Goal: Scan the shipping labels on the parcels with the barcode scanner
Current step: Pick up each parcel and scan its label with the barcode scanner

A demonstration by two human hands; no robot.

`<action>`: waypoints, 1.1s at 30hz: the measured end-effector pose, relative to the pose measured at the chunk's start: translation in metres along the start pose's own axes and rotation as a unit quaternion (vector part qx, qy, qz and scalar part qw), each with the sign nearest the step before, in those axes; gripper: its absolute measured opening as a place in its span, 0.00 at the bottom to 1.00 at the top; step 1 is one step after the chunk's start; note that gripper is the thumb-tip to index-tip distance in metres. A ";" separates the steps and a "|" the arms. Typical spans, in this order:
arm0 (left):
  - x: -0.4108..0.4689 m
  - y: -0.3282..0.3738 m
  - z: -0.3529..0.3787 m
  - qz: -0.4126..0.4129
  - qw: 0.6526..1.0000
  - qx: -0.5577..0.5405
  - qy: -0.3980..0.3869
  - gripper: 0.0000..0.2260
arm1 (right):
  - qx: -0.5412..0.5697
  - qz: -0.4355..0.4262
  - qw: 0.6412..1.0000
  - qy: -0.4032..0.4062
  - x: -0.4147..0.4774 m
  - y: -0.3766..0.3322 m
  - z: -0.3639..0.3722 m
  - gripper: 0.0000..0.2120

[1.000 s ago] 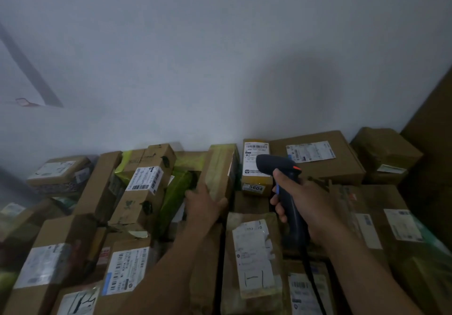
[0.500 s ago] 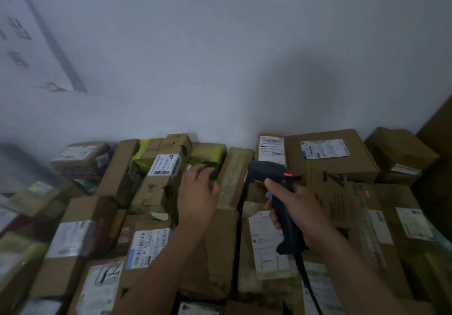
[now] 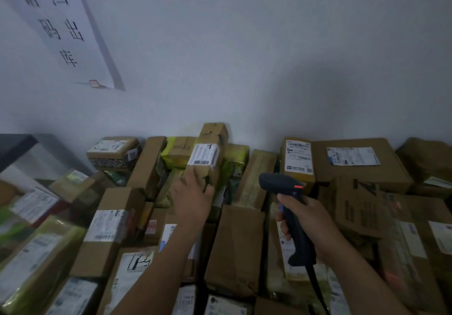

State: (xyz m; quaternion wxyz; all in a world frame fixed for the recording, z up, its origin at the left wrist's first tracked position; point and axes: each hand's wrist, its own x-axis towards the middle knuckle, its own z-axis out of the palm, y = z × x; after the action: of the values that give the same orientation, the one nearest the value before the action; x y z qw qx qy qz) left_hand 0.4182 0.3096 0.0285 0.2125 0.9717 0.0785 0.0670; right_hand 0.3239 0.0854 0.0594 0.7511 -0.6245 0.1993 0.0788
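A small cardboard box (image 3: 208,133) with a white barcode label (image 3: 204,157) stands tilted up among the piled parcels at the back centre. My left hand (image 3: 193,197) holds its lower end, index finger along the left edge and thumb on the right. To its right, my right hand (image 3: 310,219) grips the handle of a dark barcode scanner (image 3: 277,182). The scanner's head, with a small red light, points left towards the box and sits a little below and to the right of the label. Its cable (image 3: 315,283) hangs down.
Labelled cardboard parcels lie packed side by side across the whole surface up to a white wall. A big flat carton (image 3: 354,172) and an upright labelled box (image 3: 297,158) are at the back right. A paper sign (image 3: 61,21) hangs on the wall. A dark shelf edge (image 3: 14,143) is at the left.
My left hand moved from the parcel in the middle up to the small labelled box, which now stands higher. The scanner swung left with my right hand. The view shifted left and up.
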 end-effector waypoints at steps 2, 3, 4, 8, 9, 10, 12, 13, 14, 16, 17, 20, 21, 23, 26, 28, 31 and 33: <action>-0.004 0.015 0.012 0.058 0.998 -0.022 0.011 0.32 | 0.010 0.000 1.000 0.022 -0.001 0.001 -0.004 0.11; -0.004 0.024 0.019 0.084 0.996 -0.022 0.005 0.31 | 0.013 0.000 0.999 0.034 0.000 0.002 -0.007 0.12; -0.004 0.033 0.027 0.106 0.994 -0.020 -0.005 0.31 | 0.017 0.002 0.999 0.047 0.000 0.002 -0.009 0.13; -0.003 0.066 0.065 0.129 0.990 -0.017 -0.054 0.29 | 0.039 0.016 0.995 0.086 0.001 0.003 -0.014 0.12; -0.002 0.071 0.074 0.119 0.991 -0.022 -0.063 0.29 | 0.039 0.017 0.995 0.089 0.001 0.004 -0.015 0.11; -0.001 0.073 0.083 0.106 0.992 -0.025 -0.069 0.29 | 0.036 0.017 0.995 0.089 0.001 0.005 -0.016 0.11; 0.001 0.073 0.097 0.083 0.993 -0.020 -0.082 0.29 | 0.021 0.018 0.996 0.086 -0.001 0.007 -0.018 0.11; 0.002 0.072 0.103 0.076 0.992 -0.016 -0.095 0.30 | 0.012 0.019 0.996 0.084 -0.001 0.009 -0.020 0.11; 0.003 0.070 0.107 0.073 0.991 -0.016 -0.113 0.31 | 0.004 0.020 0.996 0.081 -0.002 0.009 -0.021 0.11; 0.003 0.067 0.109 0.075 0.986 -0.025 -0.146 0.32 | -0.010 0.024 0.997 0.070 -0.004 0.011 -0.022 0.11; 0.002 0.065 0.107 0.084 0.985 -0.031 -0.149 0.32 | -0.017 0.026 0.997 0.065 -0.006 0.012 -0.023 0.11; -0.017 0.056 0.087 0.127 0.984 -0.083 -0.091 0.26 | -0.033 0.031 0.996 0.083 -0.015 0.017 -0.029 0.12; -0.028 0.051 0.079 0.141 0.981 -0.115 -0.060 0.23 | -0.037 0.030 0.994 0.096 -0.019 0.020 -0.033 0.12; -0.055 0.042 0.063 0.141 0.974 -0.174 -0.044 0.16 | -0.038 0.028 0.991 0.123 -0.028 0.029 -0.039 0.12; -0.098 0.034 0.045 0.109 0.970 -0.161 -0.144 0.02 | -0.045 0.029 0.988 0.148 -0.043 0.044 -0.043 0.11; -0.123 0.037 0.040 0.080 0.951 -0.169 -0.248 0.02 | -0.070 0.030 0.986 0.149 -0.052 0.052 -0.043 0.11; -0.146 0.046 0.041 0.101 0.939 -0.162 -0.286 0.13 | -0.096 0.041 0.986 0.131 -0.064 0.059 -0.041 0.11; -0.150 0.052 0.038 0.104 0.945 -0.143 -0.276 0.15 | -0.109 0.041 0.984 0.131 -0.071 0.058 -0.040 0.12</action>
State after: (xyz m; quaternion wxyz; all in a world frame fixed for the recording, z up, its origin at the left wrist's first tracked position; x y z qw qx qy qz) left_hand 0.2839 0.2206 0.0017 0.3541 0.9144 -0.0950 -0.1716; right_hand 0.2298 0.0682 0.0300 0.6417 -0.6992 0.3115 0.0480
